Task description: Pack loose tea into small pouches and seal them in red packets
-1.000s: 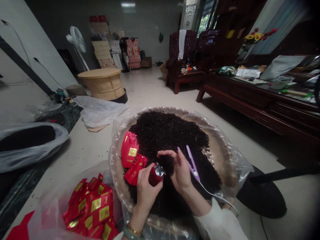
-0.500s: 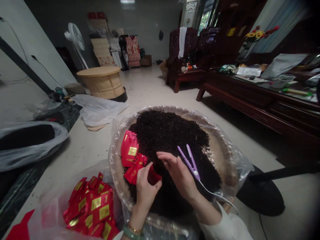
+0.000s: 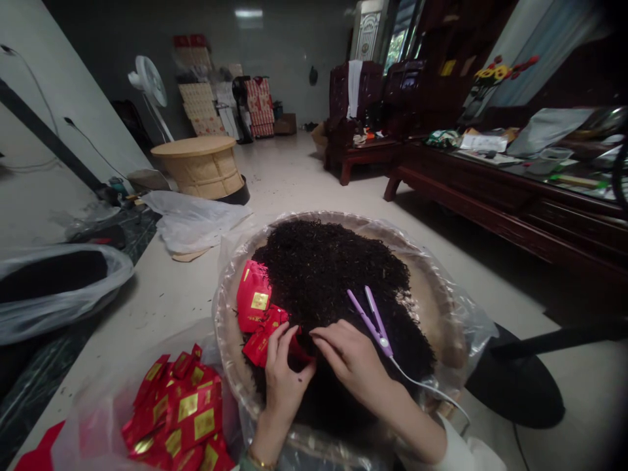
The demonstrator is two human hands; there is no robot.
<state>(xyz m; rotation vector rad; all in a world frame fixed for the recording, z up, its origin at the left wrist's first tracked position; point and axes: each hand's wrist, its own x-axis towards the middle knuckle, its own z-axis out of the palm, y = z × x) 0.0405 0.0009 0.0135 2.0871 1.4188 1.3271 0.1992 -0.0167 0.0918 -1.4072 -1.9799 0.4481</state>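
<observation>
Two bare hands work over the near part of a wide round basket lined with clear plastic and heaped with dark, loose leaves. The left hand is curved into a partly closed grip, thumb and fingers around a small red packet, which sits upright or nearly so just left of the right hand. That hand has its fingers bent and drawn toward the thumb beside the packet's mouth; whether the tips meet or pinch anything, I cannot tell. Just to its right, on the leaves, lies a purple clamp tool, its two arms spread apart, a white cord trailing toward the near right rim. More red pouches rest at the basket's left side, and a clear bag at the near left holds a pile of gold-labelled packs. A dark wooden counter stands at far right.
</observation>
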